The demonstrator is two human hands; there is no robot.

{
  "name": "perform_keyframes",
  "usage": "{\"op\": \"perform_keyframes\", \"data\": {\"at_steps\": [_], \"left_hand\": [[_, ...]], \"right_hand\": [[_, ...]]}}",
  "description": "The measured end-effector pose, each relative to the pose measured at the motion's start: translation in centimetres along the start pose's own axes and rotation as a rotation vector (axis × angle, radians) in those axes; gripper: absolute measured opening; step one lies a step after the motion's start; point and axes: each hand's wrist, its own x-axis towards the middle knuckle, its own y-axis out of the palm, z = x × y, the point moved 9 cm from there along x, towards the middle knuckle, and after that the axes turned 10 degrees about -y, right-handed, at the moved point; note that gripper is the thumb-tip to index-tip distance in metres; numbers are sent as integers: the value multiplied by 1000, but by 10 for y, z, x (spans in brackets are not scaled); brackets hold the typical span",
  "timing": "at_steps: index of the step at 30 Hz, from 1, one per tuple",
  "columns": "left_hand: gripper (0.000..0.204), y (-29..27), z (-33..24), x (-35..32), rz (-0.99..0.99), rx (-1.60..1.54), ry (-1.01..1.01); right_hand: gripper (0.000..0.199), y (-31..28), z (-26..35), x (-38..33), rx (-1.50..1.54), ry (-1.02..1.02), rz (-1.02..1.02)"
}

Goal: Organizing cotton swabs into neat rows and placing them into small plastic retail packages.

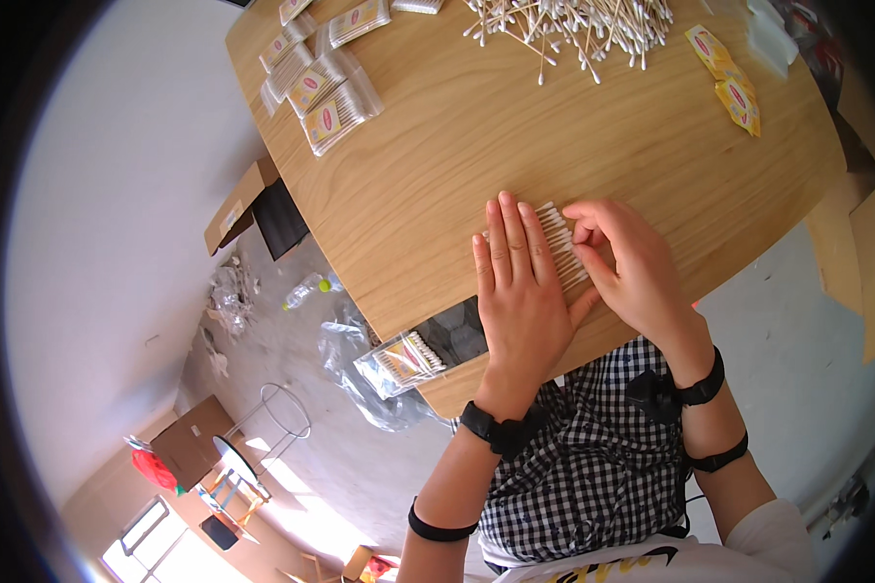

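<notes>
A row of cotton swabs (560, 238) lies side by side on the wooden table (408, 209). My left hand (527, 291) rests flat over the row's left part, fingers stretched out and hiding some of the swabs. At the right edge of the row, the fingers of my right hand (632, 267) are curled in, thumb and fingertips close against the swabs. Whether a swab is between those fingertips cannot be made out. Left of my left hand, by the table's near edge, a clear bag of swabs with a yellow card (403, 361) lies beside a dark flat pad (457, 330).
A big loose heap of cotton swabs (593, 29) covers the far side. Several filled packs (335, 117) lie at the far left, yellow cards (729, 83) at the far right. Cardboard boxes (860, 253) stand right of the table; a plastic bag (345, 340) is on the floor at left.
</notes>
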Motion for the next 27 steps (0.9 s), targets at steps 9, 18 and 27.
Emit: {"op": "perform_keyframes", "data": {"at_steps": [9,18,27], "left_hand": [[97,0,1,1,-30,-64,-3],[98,-1,0,0,-41,-143,10],[96,-1,3,0,-44,-147,0]], "right_hand": [[21,3,9,9,-118,-87,135],[21,-5,-18,6,-14,257,77],[17,2,16,6,-197,-209,221]]}}
